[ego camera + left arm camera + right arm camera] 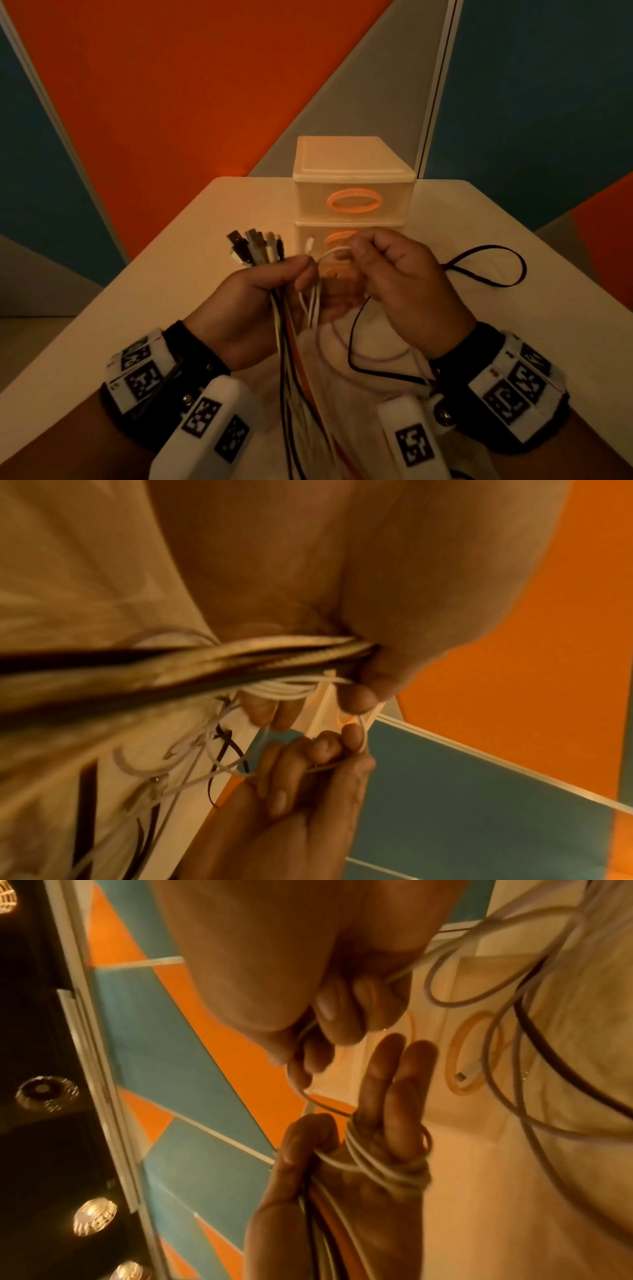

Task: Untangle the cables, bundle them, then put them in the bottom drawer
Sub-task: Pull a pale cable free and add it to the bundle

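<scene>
My left hand (301,274) grips a bundle of cables (284,329). Their plugs (255,248) stick up above the fist and the cords hang down toward me. In the right wrist view a thin white cable (383,1171) is wound in several turns round the fingers of the left hand (377,1096). My right hand (356,253) pinches that white cable (330,255) just right of the left hand, seen also in the left wrist view (329,748). The cream drawer unit (352,161) stands behind the hands, which hide most of its bottom drawer (330,272).
A black cable loop (493,270) lies on the white table (171,274) to the right of the hands. Loose white and black cords (376,356) trail over the table between my wrists. Orange and blue wall panels rise behind the table.
</scene>
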### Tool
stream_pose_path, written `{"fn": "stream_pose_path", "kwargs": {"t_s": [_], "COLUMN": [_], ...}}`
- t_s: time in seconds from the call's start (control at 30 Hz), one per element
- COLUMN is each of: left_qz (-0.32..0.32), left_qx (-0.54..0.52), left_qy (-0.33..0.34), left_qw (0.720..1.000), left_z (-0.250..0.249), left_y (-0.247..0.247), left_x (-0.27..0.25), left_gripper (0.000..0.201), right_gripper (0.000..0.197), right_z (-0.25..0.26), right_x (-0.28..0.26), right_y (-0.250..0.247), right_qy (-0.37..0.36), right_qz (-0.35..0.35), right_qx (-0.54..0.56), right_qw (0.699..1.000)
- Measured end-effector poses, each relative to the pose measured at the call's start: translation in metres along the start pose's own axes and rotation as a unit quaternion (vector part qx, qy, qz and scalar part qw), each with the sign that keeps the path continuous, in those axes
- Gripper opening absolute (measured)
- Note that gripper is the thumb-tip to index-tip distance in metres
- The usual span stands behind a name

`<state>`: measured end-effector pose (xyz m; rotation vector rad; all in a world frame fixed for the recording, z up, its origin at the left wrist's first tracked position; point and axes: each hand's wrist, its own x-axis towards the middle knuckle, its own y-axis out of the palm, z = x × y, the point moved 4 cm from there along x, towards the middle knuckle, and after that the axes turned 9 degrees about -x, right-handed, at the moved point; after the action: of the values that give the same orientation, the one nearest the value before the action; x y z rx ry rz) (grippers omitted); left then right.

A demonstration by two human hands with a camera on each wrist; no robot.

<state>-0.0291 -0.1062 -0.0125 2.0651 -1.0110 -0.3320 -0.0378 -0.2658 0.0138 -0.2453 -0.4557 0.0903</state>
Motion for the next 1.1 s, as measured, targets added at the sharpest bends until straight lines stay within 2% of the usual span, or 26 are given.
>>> {"fn": "stream_pose_path", "kwargs": {"t_s": [0.07,0.13,0.17,0.23,0.3,0.37,0.43,0.47,0.53,0.67,0.73,0.83,0.93,1.03,1.1], "left_qz": [-0.002,-0.087,-0.125,-0.146,-0.145,-0.129,-0.104,-0.094,-0.086,-0.061,-0.05,-0.044,-0.047,-0.041,-0.036], "left_qx": [-0.079,-0.071,-0.06,-0.063,-0.079,-0.074,-0.07,-0.071,-0.072,-0.076,-0.076,-0.073,-0.067,-0.072,-0.074], "left_qy": [0.058,0.126,0.157,0.187,0.179,0.167,0.163,0.162,0.158,0.144,0.142,0.141,0.142,0.139,0.138], "left_qw": [0.995,0.986,0.978,0.969,0.97,0.975,0.979,0.98,0.981,0.985,0.986,0.986,0.986,0.987,0.987], "left_z": [-0.007,-0.014,-0.016,-0.016,-0.016,-0.016,-0.018,-0.019,-0.02,-0.02,-0.021,-0.022,-0.023,-0.023,-0.023], "left_y": [0.004,-0.001,-0.003,-0.006,-0.011,-0.013,-0.014,-0.014,-0.014,-0.013,-0.012,-0.011,-0.011,-0.011,-0.011], "left_x": [0.002,0.001,-0.001,-0.002,0.0,0.001,-0.001,-0.002,-0.003,-0.002,-0.003,-0.004,-0.004,-0.004,-0.004], "left_gripper": [0.035,0.033,0.033,0.034,0.034,0.035,0.035,0.035,0.036,0.038,0.038,0.038,0.039,0.039,0.038], "right_gripper": [0.017,0.011,0.017,0.043,0.054,0.04,0.02,0.017,0.018,0.027,0.032,0.022,0.024,0.021,0.027], "right_z": [-0.001,-0.011,-0.016,-0.026,-0.027,-0.024,-0.022,-0.023,-0.028,-0.04,-0.043,-0.046,-0.057,-0.063,-0.061], "right_x": [-0.006,-0.01,-0.01,-0.004,-0.002,-0.003,-0.005,-0.006,-0.005,-0.002,-0.002,-0.004,-0.005,-0.001,0.002], "right_y": [0.013,0.021,0.02,0.01,0.002,0.004,0.008,0.009,0.007,0.0,0.0,0.004,0.006,-0.004,-0.011], "right_qy": [-0.031,-0.043,-0.031,0.008,0.019,0.0,-0.003,-0.001,0.01,0.044,0.055,0.067,0.104,0.104,0.089], "right_qz": [0.105,0.165,0.169,0.116,0.071,0.089,0.144,0.168,0.182,0.132,0.131,0.176,0.22,0.169,0.128], "right_qx": [-0.067,-0.184,-0.232,-0.321,-0.346,-0.312,-0.27,-0.263,-0.268,-0.322,-0.318,-0.308,-0.276,-0.321,-0.342], "right_qw": [0.992,0.968,0.957,0.94,0.935,0.946,0.952,0.95,0.946,0.936,0.937,0.933,0.93,0.926,0.927]}}
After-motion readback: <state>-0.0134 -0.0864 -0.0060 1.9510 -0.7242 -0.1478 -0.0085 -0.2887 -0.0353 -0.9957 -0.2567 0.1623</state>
